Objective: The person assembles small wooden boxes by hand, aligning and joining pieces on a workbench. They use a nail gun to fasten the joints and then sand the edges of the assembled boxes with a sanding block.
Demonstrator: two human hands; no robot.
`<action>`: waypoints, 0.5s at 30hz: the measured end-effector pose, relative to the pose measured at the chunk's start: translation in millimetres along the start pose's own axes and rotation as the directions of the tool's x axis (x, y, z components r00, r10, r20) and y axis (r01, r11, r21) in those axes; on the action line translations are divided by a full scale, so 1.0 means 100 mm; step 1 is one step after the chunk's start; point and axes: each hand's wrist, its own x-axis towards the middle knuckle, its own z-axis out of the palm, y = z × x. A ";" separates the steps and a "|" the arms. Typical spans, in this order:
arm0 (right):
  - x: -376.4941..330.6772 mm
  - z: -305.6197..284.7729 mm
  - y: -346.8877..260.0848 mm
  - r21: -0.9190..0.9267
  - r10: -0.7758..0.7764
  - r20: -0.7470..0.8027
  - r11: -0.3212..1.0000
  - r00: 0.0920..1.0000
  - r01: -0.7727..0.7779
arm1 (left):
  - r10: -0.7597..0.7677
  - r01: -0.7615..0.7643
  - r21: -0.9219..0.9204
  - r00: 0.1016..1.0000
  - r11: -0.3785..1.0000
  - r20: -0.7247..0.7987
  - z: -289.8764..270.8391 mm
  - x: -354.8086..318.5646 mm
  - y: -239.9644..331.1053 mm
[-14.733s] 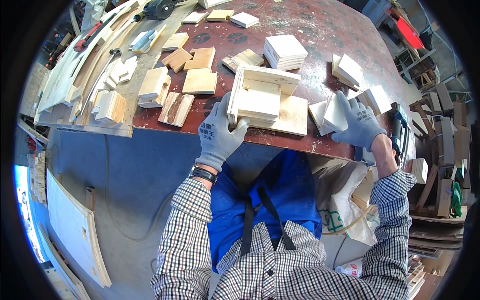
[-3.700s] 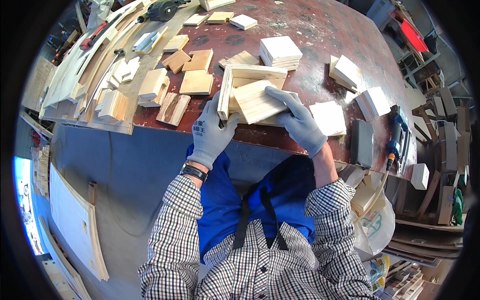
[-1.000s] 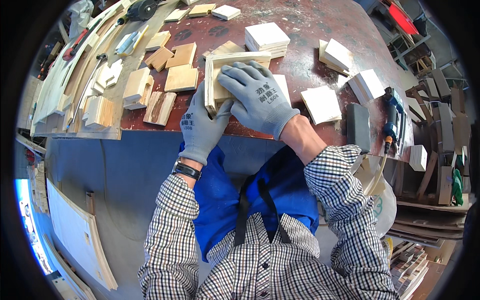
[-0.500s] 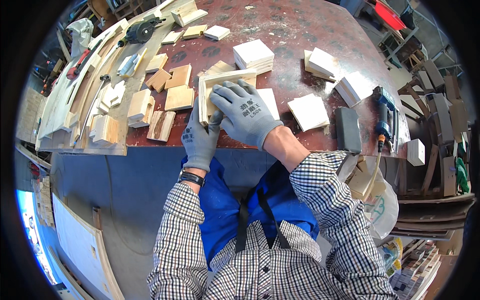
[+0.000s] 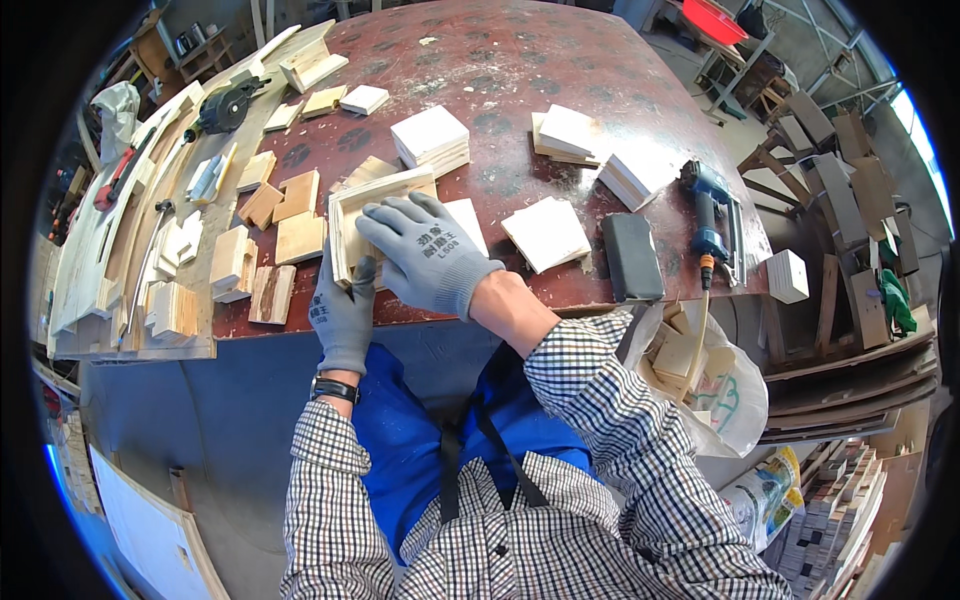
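A shallow pale wooden box frame (image 5: 372, 206) lies on the red-brown table (image 5: 500, 70) near its front edge. My right hand (image 5: 425, 252), in a grey glove, lies flat across the frame's middle with fingers spread, pressing on it. My left hand (image 5: 342, 308), also grey-gloved, grips the frame's near left corner from below the table edge, thumb up against the frame's side. A square pale board (image 5: 467, 222) pokes out under my right hand.
Stacks of square pale boards (image 5: 430, 138) (image 5: 546, 233) (image 5: 566, 133) lie around the frame. Small wood blocks (image 5: 285, 205) sit left. A dark rectangular block (image 5: 632, 255) and a blue nail gun (image 5: 708, 205) lie right. A white bag of offcuts (image 5: 700, 375) hangs below.
The view has shifted so the frame sits lower in the picture. My right hand has slid a little toward the frame's left side; my left hand keeps its grip.
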 end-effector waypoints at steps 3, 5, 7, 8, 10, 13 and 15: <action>-0.21 -0.29 0.16 -0.030 0.128 -0.194 0.990 0.973 -0.136 | 0.042 -0.043 -0.028 0.998 0.999 -0.037 0.03 -0.02 0.04; -0.50 -0.49 0.38 -0.124 0.281 -0.209 0.943 0.937 -0.310 | 0.051 -0.051 -0.012 0.999 0.999 -0.014 0.03 -0.02 0.04; -0.71 -0.69 0.46 -0.295 0.409 -0.136 0.853 0.902 -0.431 | 0.057 -0.056 0.056 0.998 0.997 -0.027 -0.04 -0.04 0.00; -0.86 -0.73 0.54 -0.328 0.453 -0.093 0.827 0.886 -0.457 | 0.081 -0.079 0.056 0.996 0.995 -0.042 0.00 -0.05 -0.04; -1.02 -0.82 0.55 -0.429 0.578 0.004 0.738 0.816 -0.520 | 0.093 -0.091 0.050 0.994 0.995 -0.057 0.03 -0.04 -0.04; -1.20 -0.75 0.55 -0.493 0.561 0.023 0.726 0.828 -0.479 | 0.079 -0.079 0.001 0.997 0.997 -0.024 -0.02 -0.03 -0.01; -1.20 -0.74 0.55 -0.475 0.571 0.029 0.730 0.821 -0.491 | 0.097 -0.096 0.027 0.995 0.995 -0.034 -0.01 -0.04 -0.02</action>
